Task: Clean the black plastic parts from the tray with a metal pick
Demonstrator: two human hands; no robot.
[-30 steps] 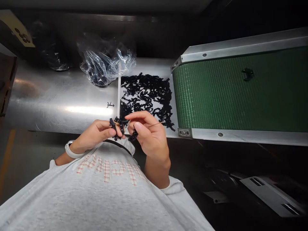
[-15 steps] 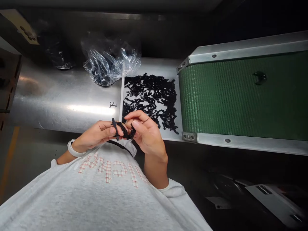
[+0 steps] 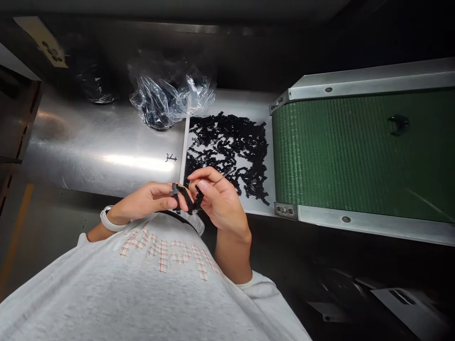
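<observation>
My left hand (image 3: 149, 201) pinches a small black plastic part (image 3: 175, 195) between thumb and fingers, close to my chest. My right hand (image 3: 218, 201) is closed on another black plastic part (image 3: 197, 197) and a thin metal pin (image 3: 224, 176) that sticks out to the right. The two parts meet between my hands. Just beyond my fingers lies a pile of black plastic parts (image 3: 231, 151) on a white sheet (image 3: 231, 102).
A green conveyor belt (image 3: 355, 156) with a metal frame runs to the right, carrying one black part (image 3: 398, 124). A clear plastic bag of black parts (image 3: 167, 102) sits on the steel table (image 3: 99, 147). One loose black piece (image 3: 171, 157) lies by the sheet's left edge.
My hands have drawn together, so the two black parts now touch. The view has shifted, moving the scene slightly right and down. The part on the belt has travelled right.
</observation>
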